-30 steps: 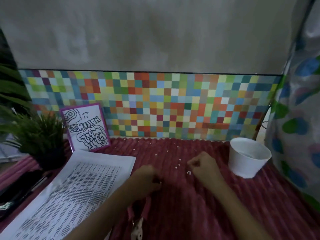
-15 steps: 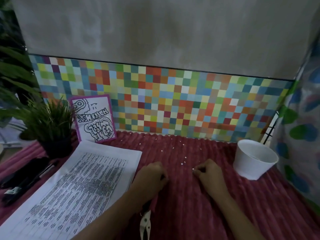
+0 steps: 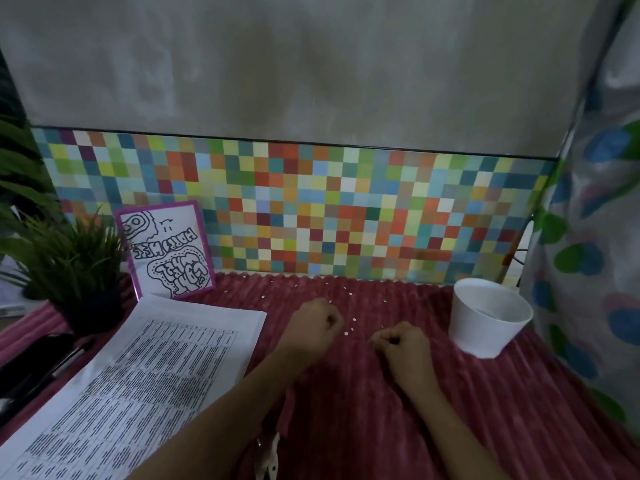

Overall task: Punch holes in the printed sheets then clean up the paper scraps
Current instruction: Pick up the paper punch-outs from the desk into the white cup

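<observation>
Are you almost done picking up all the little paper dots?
Punching looks done: the printed sheets lie aside and the hole punch lies unheld. Now the left hand and right hand rest curled on the red cloth. To do: paper dots scattered there, outside the white cup.

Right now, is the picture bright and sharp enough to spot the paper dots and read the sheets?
Head view: dim, even light, no glare or hard shadows; the white dots show up against the red cloth; the sheets' print is too soft to read; the punch at the bottom edge is dark and blurred.
</observation>
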